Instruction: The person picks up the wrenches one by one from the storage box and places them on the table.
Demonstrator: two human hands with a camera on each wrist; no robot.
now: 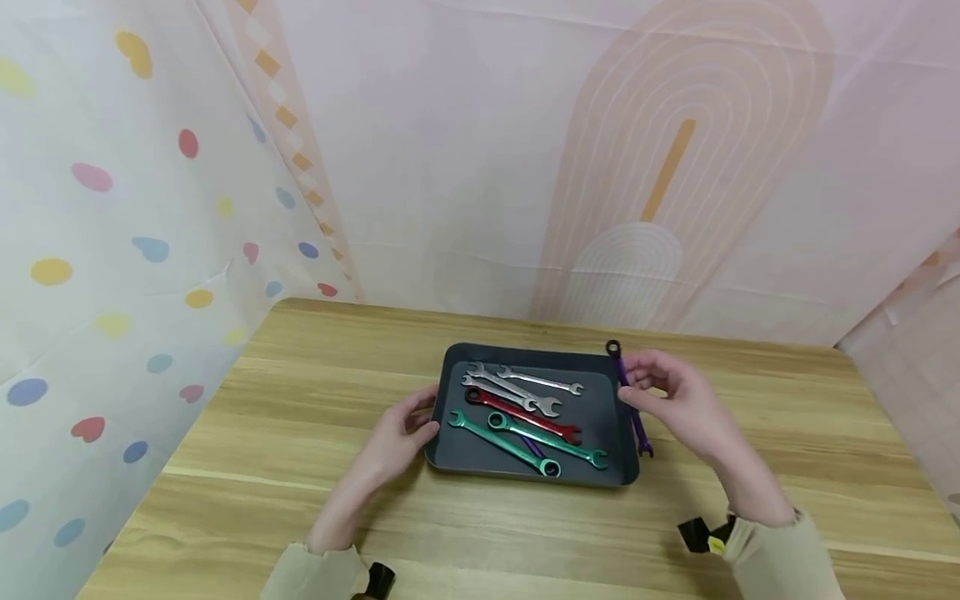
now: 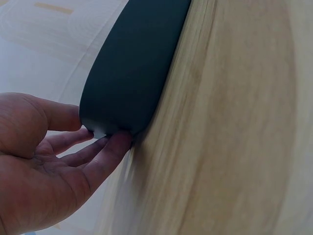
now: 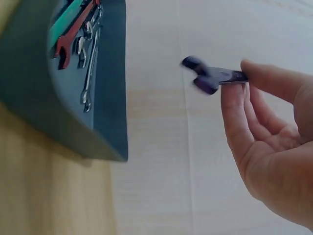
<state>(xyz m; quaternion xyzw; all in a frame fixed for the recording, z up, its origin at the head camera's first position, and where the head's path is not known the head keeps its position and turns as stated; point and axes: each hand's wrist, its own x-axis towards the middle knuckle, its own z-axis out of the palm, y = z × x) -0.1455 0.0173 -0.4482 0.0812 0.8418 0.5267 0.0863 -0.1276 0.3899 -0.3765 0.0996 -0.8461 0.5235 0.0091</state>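
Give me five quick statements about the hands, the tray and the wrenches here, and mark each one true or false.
1. The right hand pinches a purple wrench. True.
2. The purple wrench lies inside the tray. False: the hand holds it along the tray's right edge, outside the others.
3. The left hand touches the tray's left edge. True: the left wrist view shows its fingertips at the tray's corner.
4. The tray holds only silver wrenches. False: besides the silver wrenches there are a red wrench and two green wrenches.
5. The tray sits on a glass table. False: the table is wood-grained.
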